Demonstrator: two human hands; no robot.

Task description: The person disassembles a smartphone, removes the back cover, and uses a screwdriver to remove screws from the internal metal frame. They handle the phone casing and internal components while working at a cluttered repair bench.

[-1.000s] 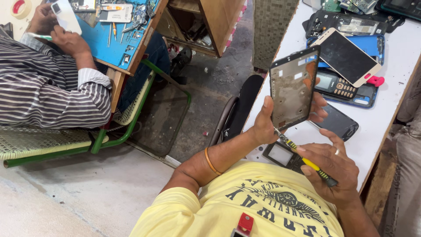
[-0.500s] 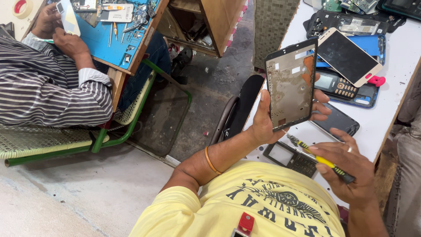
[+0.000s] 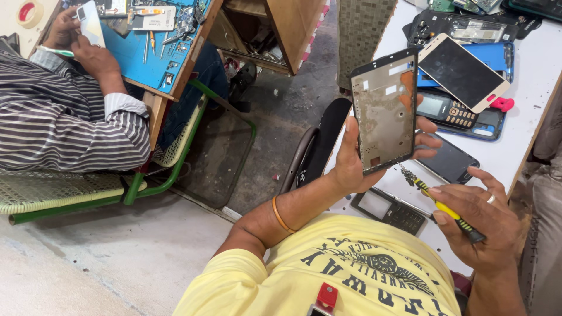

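Your left hand is closed around a flat grey phone frame, holding it upright above the white surface. Your right hand grips a yellow and black screwdriver, its tip just beside the frame's lower corner. A gold phone lies nearby.

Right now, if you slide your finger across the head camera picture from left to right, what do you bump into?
Red tape roll → co-worker's striped sleeve → blue work mat → left hand → phone frame → screwdriver → right hand → pink piece.
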